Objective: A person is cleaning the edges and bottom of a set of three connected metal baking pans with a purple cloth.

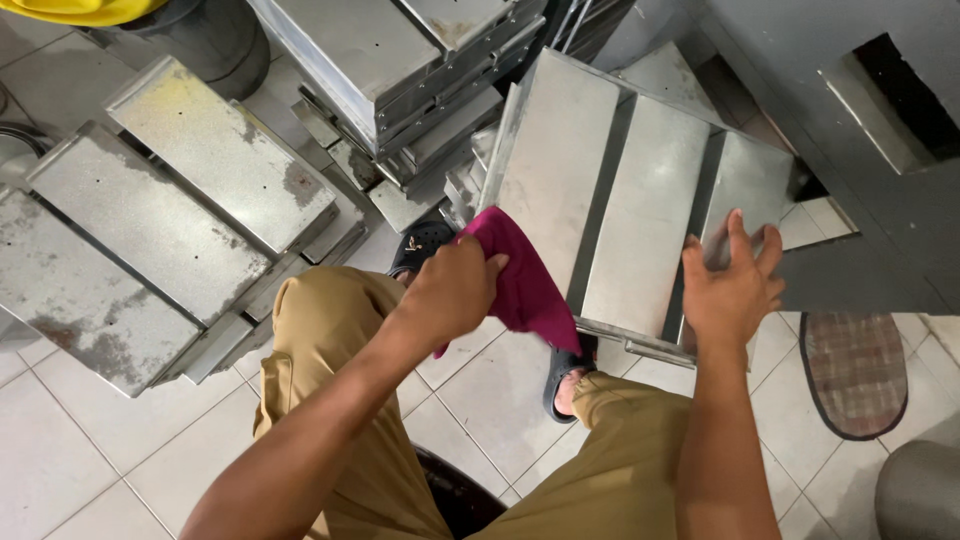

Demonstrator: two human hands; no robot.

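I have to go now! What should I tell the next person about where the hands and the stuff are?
Left hand: closed on the magenta cloth, pressed against the left panel of the metal tray set.
Right hand: open, fingers spread, steadying the tray set's right panel.
The tray set leans tilted in front of the knees, over the tiled floor.
Done: cloth is on the left panel.
Left: cannot tell how much is wiped. A similar tray set lies to the left, spotted and stained; more trays stacked behind.
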